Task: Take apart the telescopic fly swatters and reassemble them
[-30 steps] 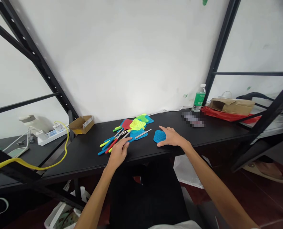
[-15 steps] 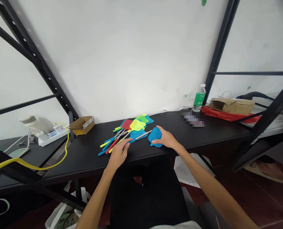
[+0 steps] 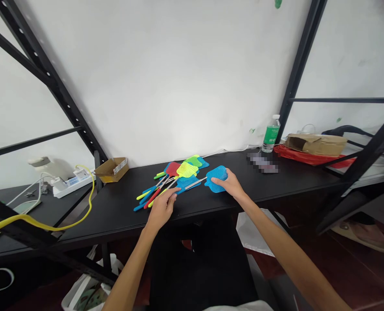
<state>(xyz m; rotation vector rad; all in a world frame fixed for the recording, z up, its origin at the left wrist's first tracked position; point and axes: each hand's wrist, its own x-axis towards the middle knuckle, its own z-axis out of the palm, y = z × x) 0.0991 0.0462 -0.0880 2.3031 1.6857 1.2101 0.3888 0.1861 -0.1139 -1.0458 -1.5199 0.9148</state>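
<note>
Both my hands are down: right hand (image 3: 230,185) spread on a blue fly swatter (image 3: 217,178), left hand (image 3: 161,208) curled at the swatter pile (image 3: 186,172); a bump could knock handles off the worktop (image 3: 121,211).

The right hand (image 3: 230,184) rests on the mesh of a blue fly swatter (image 3: 216,178), whose metal handle (image 3: 195,183) points left toward a pile of colored swatters (image 3: 182,175). The left hand (image 3: 161,208) sits at the pile's near end, fingers (image 3: 170,194) over the handles. All this lies on a black desk (image 3: 114,216) — a cardboard box (image 3: 111,169) far left, a water bottle (image 3: 270,134) far right.
</note>
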